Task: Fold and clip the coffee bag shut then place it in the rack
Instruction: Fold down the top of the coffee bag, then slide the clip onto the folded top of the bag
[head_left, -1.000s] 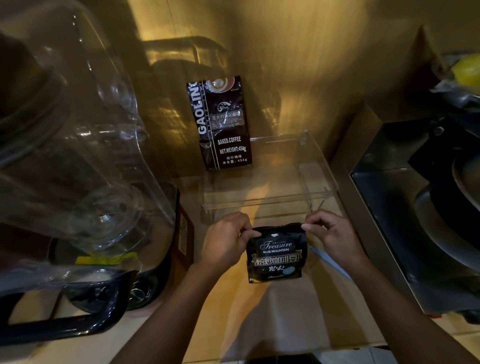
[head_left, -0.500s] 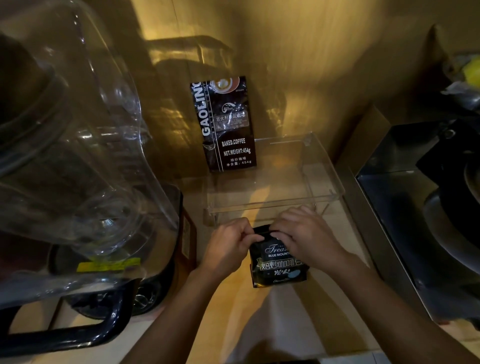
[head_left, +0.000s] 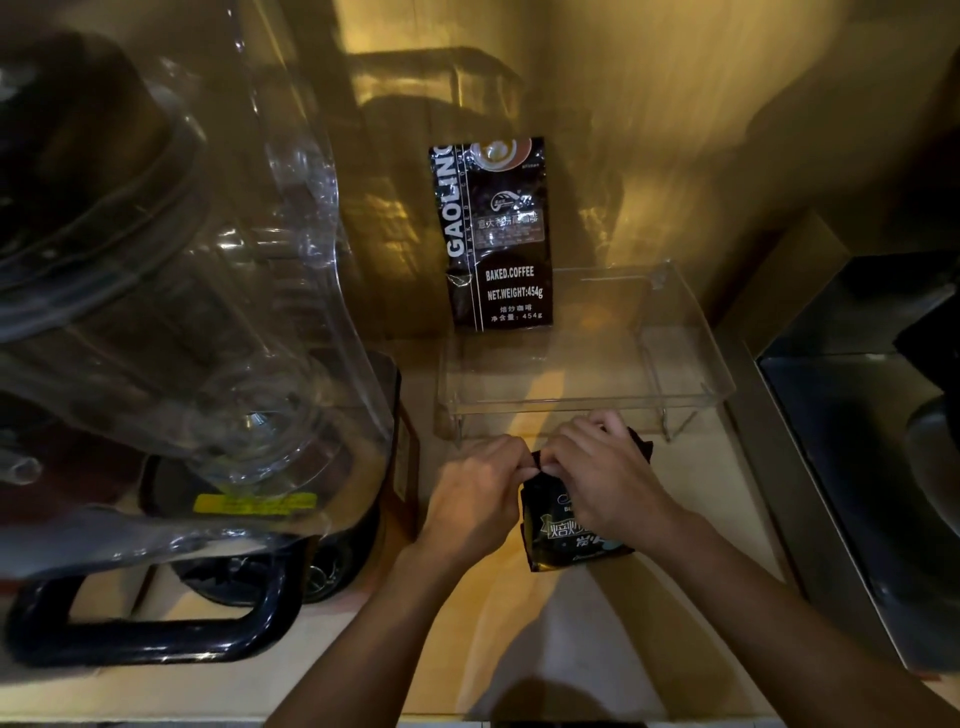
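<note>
A small black coffee bag (head_left: 563, 540) with white lettering stands on the wooden counter, just in front of a clear acrylic rack (head_left: 691, 364). My left hand (head_left: 478, 493) pinches the bag's top left corner. My right hand (head_left: 602, 478) lies over the top of the bag, pressing its upper edge down and hiding most of the front print. A corner of the bag's top (head_left: 641, 447) sticks out past my right hand. No clip is visible.
A taller black coffee bag (head_left: 498, 234) leans against the wall behind the rack. A large clear blender jug with a black handle (head_left: 156, 364) fills the left side. A steel machine (head_left: 857, 415) stands to the right.
My right hand has moved from the bag's top right corner to the middle, over the top edge, close to my left hand. The bag's top has been bent down and the front print is now mostly covered.
</note>
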